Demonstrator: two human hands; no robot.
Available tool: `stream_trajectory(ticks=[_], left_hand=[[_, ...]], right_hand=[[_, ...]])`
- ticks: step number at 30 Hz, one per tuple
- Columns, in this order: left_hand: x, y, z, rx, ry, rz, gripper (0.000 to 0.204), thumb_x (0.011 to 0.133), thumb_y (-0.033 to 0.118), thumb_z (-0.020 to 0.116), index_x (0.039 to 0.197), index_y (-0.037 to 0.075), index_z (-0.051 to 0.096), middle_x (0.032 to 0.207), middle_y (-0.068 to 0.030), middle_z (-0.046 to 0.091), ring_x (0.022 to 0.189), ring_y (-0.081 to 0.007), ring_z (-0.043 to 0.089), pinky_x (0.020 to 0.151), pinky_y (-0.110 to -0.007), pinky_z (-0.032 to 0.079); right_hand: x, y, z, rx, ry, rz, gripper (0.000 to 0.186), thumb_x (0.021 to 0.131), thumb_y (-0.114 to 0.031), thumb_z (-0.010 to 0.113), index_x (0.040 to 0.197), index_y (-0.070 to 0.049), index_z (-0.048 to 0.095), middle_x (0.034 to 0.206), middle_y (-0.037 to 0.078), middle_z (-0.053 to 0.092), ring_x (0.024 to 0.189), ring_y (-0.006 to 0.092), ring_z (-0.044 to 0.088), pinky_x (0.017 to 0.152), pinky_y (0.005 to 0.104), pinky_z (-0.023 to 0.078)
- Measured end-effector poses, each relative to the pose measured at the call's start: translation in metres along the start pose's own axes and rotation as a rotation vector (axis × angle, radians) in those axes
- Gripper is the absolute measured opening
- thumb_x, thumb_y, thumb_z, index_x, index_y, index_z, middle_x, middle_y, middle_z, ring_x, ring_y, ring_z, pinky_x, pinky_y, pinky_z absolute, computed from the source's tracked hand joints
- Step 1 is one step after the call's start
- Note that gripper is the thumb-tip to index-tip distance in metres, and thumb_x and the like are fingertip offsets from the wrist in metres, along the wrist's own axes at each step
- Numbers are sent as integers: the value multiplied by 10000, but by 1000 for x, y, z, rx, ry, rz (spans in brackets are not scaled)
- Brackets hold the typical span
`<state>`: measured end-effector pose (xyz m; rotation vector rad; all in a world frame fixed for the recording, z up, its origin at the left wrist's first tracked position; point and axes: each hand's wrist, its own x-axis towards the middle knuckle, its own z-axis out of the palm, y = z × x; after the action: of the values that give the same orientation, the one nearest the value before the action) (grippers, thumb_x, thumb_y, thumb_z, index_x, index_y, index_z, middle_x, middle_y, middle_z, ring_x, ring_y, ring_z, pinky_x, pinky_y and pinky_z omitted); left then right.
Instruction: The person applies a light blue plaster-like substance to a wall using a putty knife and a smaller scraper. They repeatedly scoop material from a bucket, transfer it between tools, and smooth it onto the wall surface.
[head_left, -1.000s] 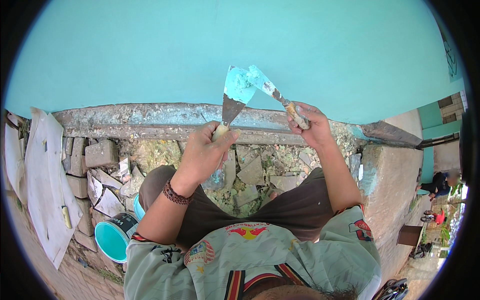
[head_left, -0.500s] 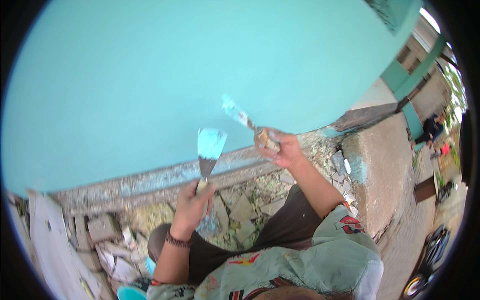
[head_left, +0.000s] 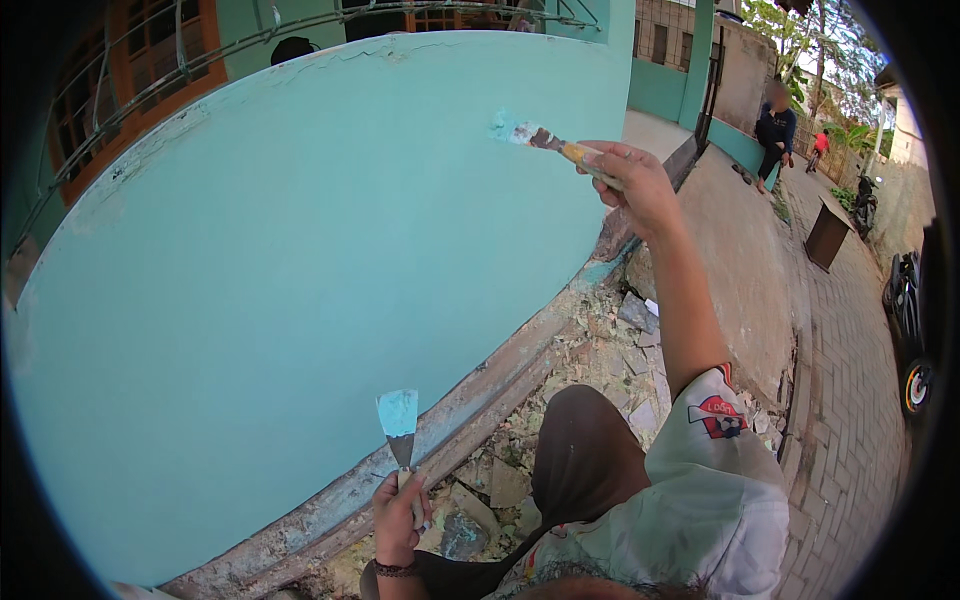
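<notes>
In my left hand (head_left: 400, 515), low in the view, the fingers are wrapped round the handle of a putty knife (head_left: 398, 425). Its wide blade points up and carries a light blue paste. Farther up and to the right, my right hand (head_left: 637, 185) grips a second, narrower scraper (head_left: 572, 152) by its worn wooden handle. The paste-smeared tip of that scraper lies at the turquoise wall (head_left: 320, 240), beside a small brighter blue patch (head_left: 500, 124) near the wall's upper right part.
Broken tiles and rubble (head_left: 500, 485) lie along the wall's foot, by my knees. A concrete ramp (head_left: 720, 270) and a paved lane (head_left: 840, 370) run on the right, with a brown box (head_left: 828, 235) and a parked motorcycle (head_left: 908, 340). A person (head_left: 775, 135) sits farther back.
My right hand has moved up and right, bringing its scraper to the upper wall. The left hand now sits lower in view, and the view has tilted up, showing the wall's top edge.
</notes>
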<state>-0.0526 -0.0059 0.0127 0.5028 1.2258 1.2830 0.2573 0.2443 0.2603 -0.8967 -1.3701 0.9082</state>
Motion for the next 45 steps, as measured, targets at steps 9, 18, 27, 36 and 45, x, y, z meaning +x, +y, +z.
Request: stream_trajectory(ticks=[9,18,27,36,45], left_hand=[[-10,5,-18,-11,-5,-19,137,890,147,618,867,46,529,522,-57,519,347,-134,453,303,-252,289],[-15,7,-24,-38,-2,-15,157,878,168,639,881,52,533,535,-54,524,350,-130,459,297,-247,273],[-11,7,-28,-56,-27,-25,161,873,170,647,899,50,543,538,-44,527,347,-124,452,299,-242,275],[-18,6,-28,-89,-39,2,133,883,155,632,929,56,557,528,-45,526,341,-118,444,299,-240,265],[-41,9,-39,-53,-57,60,137,892,180,620,914,80,529,509,-39,505,338,-125,441,296,-247,268]], right_hand=[[97,-65,-6,-357,172,-165,242,807,-192,664,908,28,663,748,41,608,573,70,488,487,210,375],[121,-94,31,-565,183,-277,270,767,-232,679,773,37,663,655,61,598,534,103,515,484,238,411],[119,-103,59,-648,213,-276,236,727,-219,690,723,14,662,651,59,602,555,104,543,506,230,439],[108,-114,93,-1037,219,-243,160,781,-190,650,756,-32,662,614,98,634,573,214,630,566,336,516],[74,-137,155,-969,318,-303,311,764,-172,578,671,121,628,650,234,656,652,307,692,677,396,554]])
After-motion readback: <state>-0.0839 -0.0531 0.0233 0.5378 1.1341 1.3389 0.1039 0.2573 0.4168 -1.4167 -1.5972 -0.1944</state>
